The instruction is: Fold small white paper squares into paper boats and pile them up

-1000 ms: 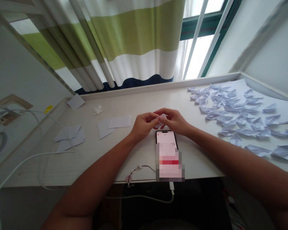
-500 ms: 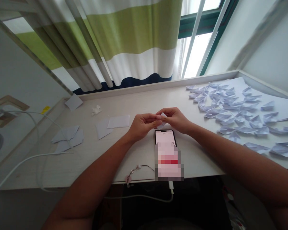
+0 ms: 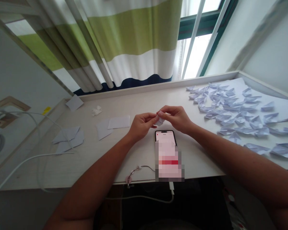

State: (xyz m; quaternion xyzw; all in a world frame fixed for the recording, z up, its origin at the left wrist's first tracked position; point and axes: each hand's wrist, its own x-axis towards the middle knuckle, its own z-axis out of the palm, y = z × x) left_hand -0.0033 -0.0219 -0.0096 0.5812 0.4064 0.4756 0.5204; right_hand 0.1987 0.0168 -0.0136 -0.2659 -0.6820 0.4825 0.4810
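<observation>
Between my hands, just beyond the top of the phone, is a small folded piece of white paper (image 3: 159, 121). My left hand (image 3: 143, 125) pinches it from the left, fingers closed at its edge. From the other side, my right hand (image 3: 175, 117) grips it with thumb and fingers at its top. Fingers cover much of the paper, so its exact shape is hidden. Below the hands lies a phone (image 3: 165, 137) with a lit pink screen, partly blurred out.
Several folded white paper pieces (image 3: 240, 107) spread over the desk's right side. Flat paper sheets (image 3: 118, 122) and a crumpled tissue (image 3: 96, 111) lie left. A charging cable (image 3: 171, 188) hangs from the phone; a beaded strap (image 3: 133, 171) lies beside it. White cords (image 3: 26, 163) cross the left edge.
My right hand has risen slightly, its thumb shifting up toward my left fingertips. The folded paper has turned and now shows below the fingers instead of above them.
</observation>
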